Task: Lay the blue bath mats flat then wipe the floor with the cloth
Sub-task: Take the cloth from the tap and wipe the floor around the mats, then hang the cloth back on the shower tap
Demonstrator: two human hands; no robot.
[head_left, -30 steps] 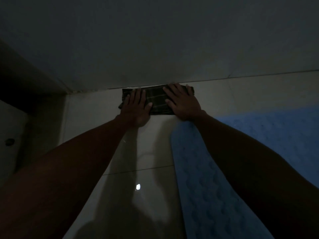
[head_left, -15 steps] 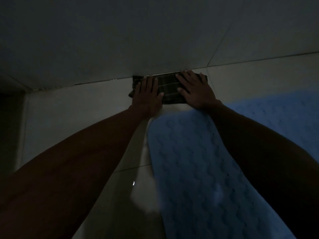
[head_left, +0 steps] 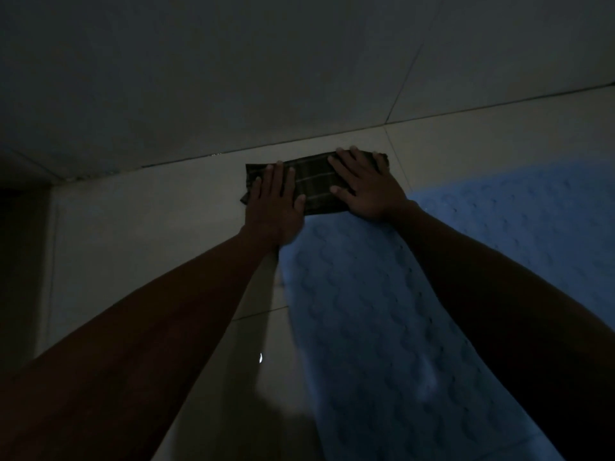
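In dim light a dark plaid cloth [head_left: 312, 184], folded into a rectangle, lies on the pale tiled floor [head_left: 149, 227] near the foot of the wall. My left hand [head_left: 276, 204] presses flat on its left end and my right hand [head_left: 366, 186] presses flat on its right end, fingers spread. A blue textured bath mat [head_left: 362, 321] lies flat between my forearms, its far end touching the cloth. A second blue bath mat [head_left: 532, 221] lies flat to the right, partly hidden by my right arm.
The tiled wall [head_left: 266, 78] rises just beyond the cloth. A dark corner [head_left: 23, 194] closes the left side. Bare floor tiles stretch left of my left arm, with a small light glint [head_left: 260, 357].
Both hands have slid the cloth to the right along the foot of the wall; the view shifted, so the mat now sits between my arms.
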